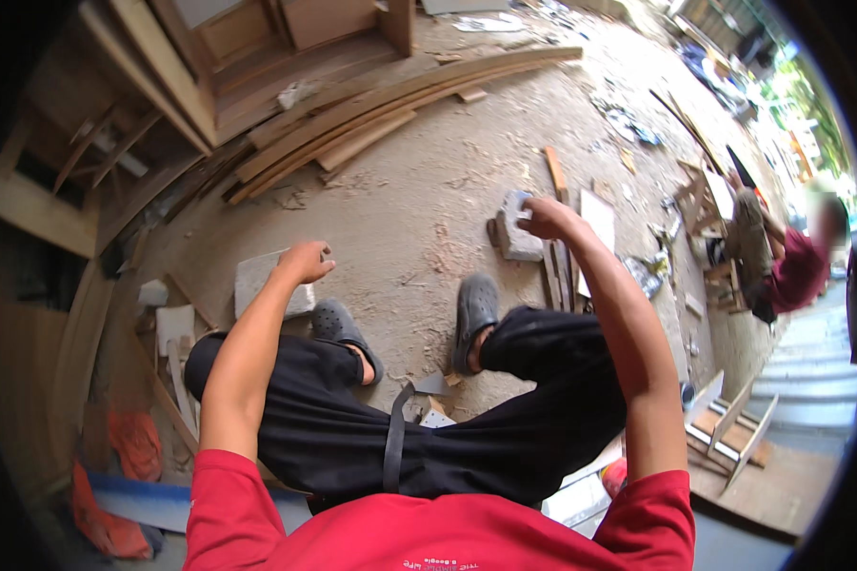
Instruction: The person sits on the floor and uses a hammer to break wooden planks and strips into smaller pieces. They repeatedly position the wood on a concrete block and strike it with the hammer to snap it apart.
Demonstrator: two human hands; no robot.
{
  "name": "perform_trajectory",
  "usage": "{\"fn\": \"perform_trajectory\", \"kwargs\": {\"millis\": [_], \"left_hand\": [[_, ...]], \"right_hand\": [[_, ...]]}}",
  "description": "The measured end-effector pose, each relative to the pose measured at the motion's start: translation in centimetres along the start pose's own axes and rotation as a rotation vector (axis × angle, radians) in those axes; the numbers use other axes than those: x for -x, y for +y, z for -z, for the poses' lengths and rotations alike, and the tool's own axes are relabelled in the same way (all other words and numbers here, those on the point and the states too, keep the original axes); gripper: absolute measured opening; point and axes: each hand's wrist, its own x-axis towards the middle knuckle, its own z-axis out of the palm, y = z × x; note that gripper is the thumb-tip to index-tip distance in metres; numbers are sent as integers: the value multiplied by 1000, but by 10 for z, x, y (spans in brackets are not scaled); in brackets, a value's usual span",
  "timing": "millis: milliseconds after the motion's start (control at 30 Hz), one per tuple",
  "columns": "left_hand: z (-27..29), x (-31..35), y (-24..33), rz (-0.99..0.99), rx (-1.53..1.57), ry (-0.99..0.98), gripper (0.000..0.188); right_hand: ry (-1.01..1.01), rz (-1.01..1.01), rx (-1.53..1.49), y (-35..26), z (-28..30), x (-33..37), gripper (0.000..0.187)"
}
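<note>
The right hand (pixel 552 220) is at the grey block (pixel 521 244) on the ground (pixel 390 224), its fingers (pixel 531 226) overlapping the block's upper right side; I cannot tell whether they grasp it or only hover. The left hand (pixel 305 262) has released, loosely curled fingers with nothing visible between them, and they point inward past the right edge of the pale slab (pixel 254 284), which lies beside the left shoe (pixel 338 328).

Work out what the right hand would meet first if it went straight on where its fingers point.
Most likely the gray concrete block: the fingers of the right hand overlap it in this view. Depth is unclear, so they may touch it or hover above.
</note>
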Motion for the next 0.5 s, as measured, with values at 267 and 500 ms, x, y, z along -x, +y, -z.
{"fn": "perform_trajectory", "kwargs": {"millis": [267, 500], "left_hand": [[-107, -62, 29, -125, -164, -284, 50], [-164, -91, 122, -218, -114, -420, 47]], "right_hand": [[4, -1064, -438, 180, -241, 135, 42], [35, -1548, -658, 175, -366, 211, 66]]}}
